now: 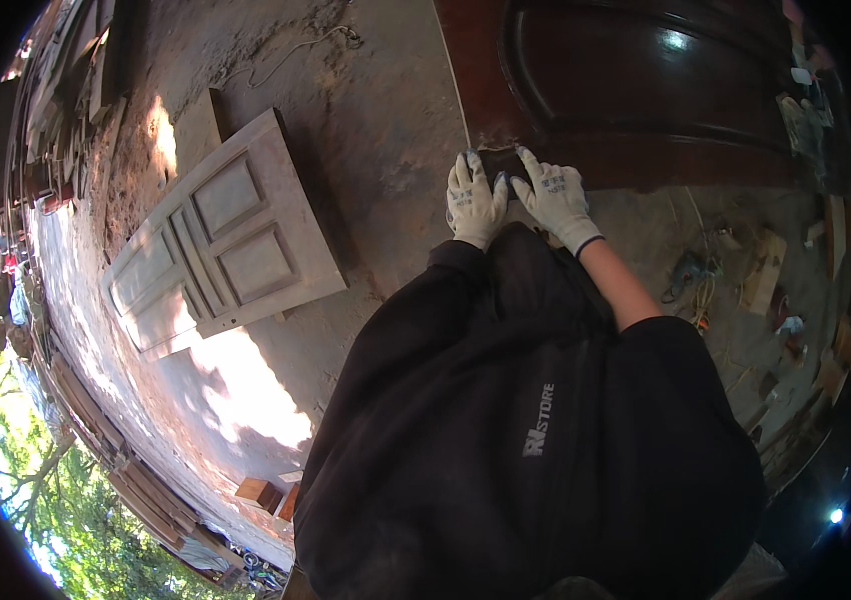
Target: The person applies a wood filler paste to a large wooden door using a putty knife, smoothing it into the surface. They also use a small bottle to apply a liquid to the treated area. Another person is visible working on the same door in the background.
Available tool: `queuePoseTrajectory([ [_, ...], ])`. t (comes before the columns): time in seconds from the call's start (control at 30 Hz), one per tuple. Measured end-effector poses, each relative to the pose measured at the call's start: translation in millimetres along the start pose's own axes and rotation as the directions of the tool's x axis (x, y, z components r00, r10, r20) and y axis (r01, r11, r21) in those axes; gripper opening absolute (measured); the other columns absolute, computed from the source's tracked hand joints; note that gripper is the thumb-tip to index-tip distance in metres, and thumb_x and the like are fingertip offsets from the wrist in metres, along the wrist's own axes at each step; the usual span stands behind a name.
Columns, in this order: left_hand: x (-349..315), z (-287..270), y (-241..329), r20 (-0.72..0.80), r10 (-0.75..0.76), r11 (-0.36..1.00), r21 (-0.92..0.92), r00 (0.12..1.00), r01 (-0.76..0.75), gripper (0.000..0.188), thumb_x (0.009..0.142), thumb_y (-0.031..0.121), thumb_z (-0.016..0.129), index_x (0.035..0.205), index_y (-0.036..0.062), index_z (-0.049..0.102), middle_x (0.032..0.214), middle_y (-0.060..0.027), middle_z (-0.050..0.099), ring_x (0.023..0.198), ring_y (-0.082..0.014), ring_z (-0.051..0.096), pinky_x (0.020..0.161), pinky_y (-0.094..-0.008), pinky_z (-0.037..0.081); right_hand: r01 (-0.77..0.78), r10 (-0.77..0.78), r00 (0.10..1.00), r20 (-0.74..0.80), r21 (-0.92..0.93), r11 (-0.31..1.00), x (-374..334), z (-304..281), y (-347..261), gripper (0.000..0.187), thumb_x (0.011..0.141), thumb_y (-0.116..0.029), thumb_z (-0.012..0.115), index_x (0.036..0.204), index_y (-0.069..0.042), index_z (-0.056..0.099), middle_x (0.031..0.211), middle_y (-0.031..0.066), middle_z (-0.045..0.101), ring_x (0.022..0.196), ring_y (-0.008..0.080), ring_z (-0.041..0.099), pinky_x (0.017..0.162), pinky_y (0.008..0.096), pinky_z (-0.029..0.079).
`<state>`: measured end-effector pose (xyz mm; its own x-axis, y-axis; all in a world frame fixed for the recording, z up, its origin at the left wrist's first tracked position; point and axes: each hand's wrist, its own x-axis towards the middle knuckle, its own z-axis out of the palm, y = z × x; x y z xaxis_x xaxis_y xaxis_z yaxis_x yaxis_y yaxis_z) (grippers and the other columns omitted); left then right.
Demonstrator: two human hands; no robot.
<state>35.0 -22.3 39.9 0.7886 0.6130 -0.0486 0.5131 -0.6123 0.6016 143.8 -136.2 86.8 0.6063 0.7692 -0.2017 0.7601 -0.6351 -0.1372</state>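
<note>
A dark reddish-brown door [626, 90] with a glossy raised panel lies in front of me, and both my hands are at its near left corner. Between them is a small dark flat piece [502, 162] with a ragged pale upper edge; its kind is not clear. My left hand [477, 205], in a white knit glove, grips its left side with the fingers pointing away from me. On its right side my right hand [554, 198], gloved alike, holds it with bent fingers, the thumbs close together. The fingertips are partly hidden.
A pale unpainted panelled door [236, 235] lies raised off the ground at left. Stacked boards [66, 90] line the far left. Small wooden blocks [261, 493] sit at lower left. At right are cords [706, 295], a board [766, 270] and scraps on the floor.
</note>
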Motion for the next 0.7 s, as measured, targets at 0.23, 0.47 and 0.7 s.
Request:
queuePoseTrajectory([
  [0.23,7,-14,25,0.067,0.014,0.988,0.153,0.998,-0.025,0.064,0.092,0.037,0.057,0.147,0.0087,0.042,0.15,-0.0331,0.031,0.134,-0.0537,0.033,0.111,-0.0547,0.033,-0.022,0.024,0.999,-0.044,0.044,0.999,2,15,12,0.061,0.097,-0.046,0.05,0.143,-0.006,0.047,0.094,0.0127,0.071,0.085,0.0283,0.068,0.077,0.0451,0.048],
  [0.47,20,-16,-7,-0.011,0.11,0.971,0.214,0.994,-0.105,0.06,0.091,0.037,0.057,0.147,0.019,0.045,0.152,-0.0286,0.032,0.136,-0.051,0.032,0.112,-0.0551,0.032,-0.011,0.01,1.0,-0.016,-0.062,0.998,11,11,2,0.057,0.098,-0.043,0.049,0.145,-0.01,0.046,0.094,0.0101,0.071,0.085,0.0264,0.068,0.08,0.0436,0.047],
  [0.7,14,-27,-20,-0.002,0.231,0.956,0.189,0.973,-0.226,0.056,0.091,0.033,0.058,0.144,0.0153,0.05,0.15,-0.0269,0.036,0.135,-0.0484,0.035,0.11,-0.0543,0.034,0.121,-0.116,0.991,0.06,-0.098,0.988,17,2,-12,0.053,0.1,-0.04,0.047,0.146,-0.015,0.047,0.098,0.0068,0.07,0.087,0.0238,0.067,0.08,0.0417,0.044],
])
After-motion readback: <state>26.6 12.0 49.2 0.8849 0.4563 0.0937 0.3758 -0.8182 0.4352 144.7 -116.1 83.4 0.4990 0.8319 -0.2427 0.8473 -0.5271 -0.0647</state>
